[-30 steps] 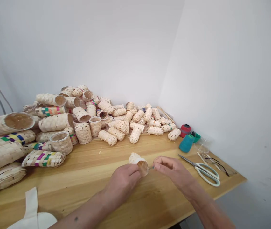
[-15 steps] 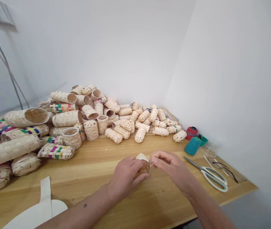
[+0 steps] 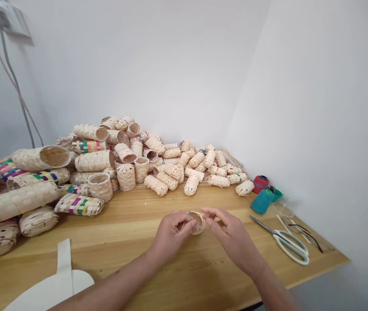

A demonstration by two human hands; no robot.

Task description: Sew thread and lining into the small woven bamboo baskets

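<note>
A person's left hand (image 3: 172, 235) clasps a small pale woven bamboo-strip cylinder (image 3: 197, 223) over a honey-coloured wooden table (image 3: 132, 259). The right hand's (image 3: 232, 238) curled fingertips (image 3: 210, 211) sit near its rim, their grip hard to tell. A heap of pale woven tubes (image 3: 138, 168) lies beyond; white-handled steel scissors (image 3: 287, 244) lie right.

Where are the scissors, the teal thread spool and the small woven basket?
scissors (image 3: 290, 244), head view, on the white handle
teal thread spool (image 3: 263, 201), head view, on its side
small woven basket (image 3: 198, 223), head view, on its open end
</note>
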